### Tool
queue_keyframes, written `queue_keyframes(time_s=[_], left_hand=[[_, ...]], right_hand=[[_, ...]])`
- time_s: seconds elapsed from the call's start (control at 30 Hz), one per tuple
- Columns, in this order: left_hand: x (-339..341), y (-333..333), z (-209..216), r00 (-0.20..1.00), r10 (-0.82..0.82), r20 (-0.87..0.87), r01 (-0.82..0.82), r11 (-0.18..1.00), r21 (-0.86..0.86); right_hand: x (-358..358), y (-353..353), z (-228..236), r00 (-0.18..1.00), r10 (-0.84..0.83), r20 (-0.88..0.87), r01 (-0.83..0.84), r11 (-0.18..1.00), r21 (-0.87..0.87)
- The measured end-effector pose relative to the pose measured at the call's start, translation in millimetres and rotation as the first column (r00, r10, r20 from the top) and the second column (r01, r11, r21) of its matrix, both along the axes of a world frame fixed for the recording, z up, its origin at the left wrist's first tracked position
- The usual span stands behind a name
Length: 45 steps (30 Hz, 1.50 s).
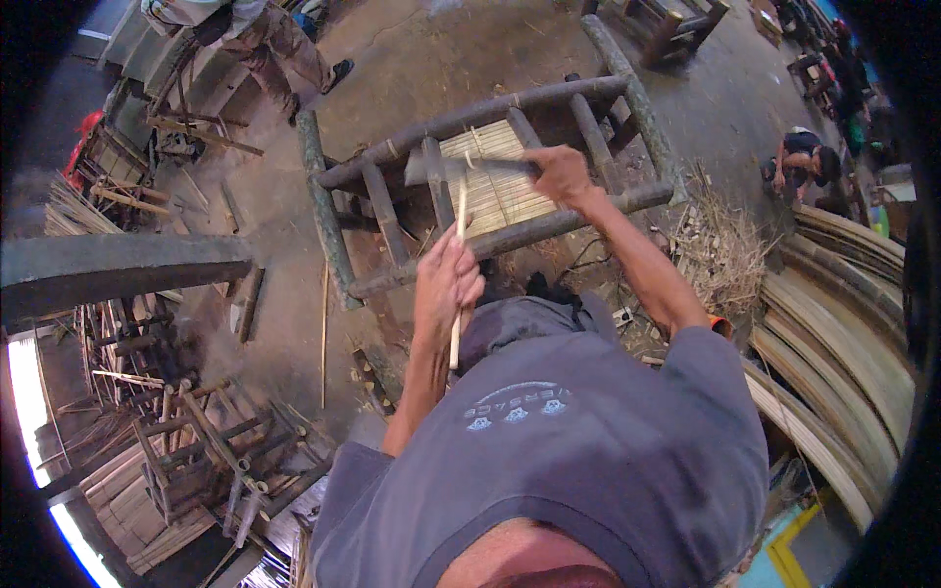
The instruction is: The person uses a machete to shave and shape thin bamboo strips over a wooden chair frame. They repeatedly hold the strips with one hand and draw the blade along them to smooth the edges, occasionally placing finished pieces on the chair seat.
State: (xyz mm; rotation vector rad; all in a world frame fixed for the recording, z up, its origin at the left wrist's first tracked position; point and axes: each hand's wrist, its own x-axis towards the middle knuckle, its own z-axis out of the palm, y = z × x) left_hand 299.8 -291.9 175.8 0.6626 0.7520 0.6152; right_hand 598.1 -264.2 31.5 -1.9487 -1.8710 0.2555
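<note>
My left hand (448, 278) is closed around a thin pale bamboo strip (462, 204), which points up and away from me, its lower end near my lap. My right hand (562, 176) grips the handle of a broad-bladed knife (431, 171). The blade reaches leftward across the strip's top end, slightly blurred, and a pale curl shows at that spot. Beneath both hands lies a bamboo frame (529, 233) of thick dark poles with short crosspieces. A panel of pale slats (500, 201) fills part of its middle, with a thin line running across it.
Curved split bamboo (833, 367) is stacked at the right, near a heap of shavings (720, 245). Bamboo furniture pieces (196, 431) crowd the lower left below a grey beam (127, 269). One person (279, 49) stands at the far left; another (806, 162) crouches at the right.
</note>
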Motion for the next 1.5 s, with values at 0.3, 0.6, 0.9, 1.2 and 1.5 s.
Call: queue_keyframes(time_s=[0.3,0.6,0.9,1.2,1.5], left_hand=[[6.0,8.7,-23.4,0.992,-0.095,-0.078,0.100,0.993,0.060],[24.7,-0.6,-3.0,0.996,-0.091,-0.007,0.089,0.984,-0.154],[-44.8,-14.9,-59.3,0.985,-0.125,-0.122,0.069,0.920,-0.387],[19.7,-11.3,-98.4,0.951,-0.224,0.212,0.301,0.824,-0.479],[67.1,28.4,-160.2,0.814,-0.304,-0.495,0.475,0.839,0.265]], right_hand=[[-18.8,-14.1,65.0,0.980,-0.175,-0.092,0.164,0.980,-0.108],[1.5,-3.1,-2.9,0.981,0.191,0.039,-0.194,0.936,0.293],[47.7,-37.2,37.6,0.851,-0.454,-0.263,0.458,0.888,-0.052],[-81.5,-95.7,-39.7,0.714,-0.186,-0.675,0.116,0.982,-0.148],[-71.1,-158.1,-70.3,0.500,-0.825,-0.263,0.560,0.539,-0.629]])
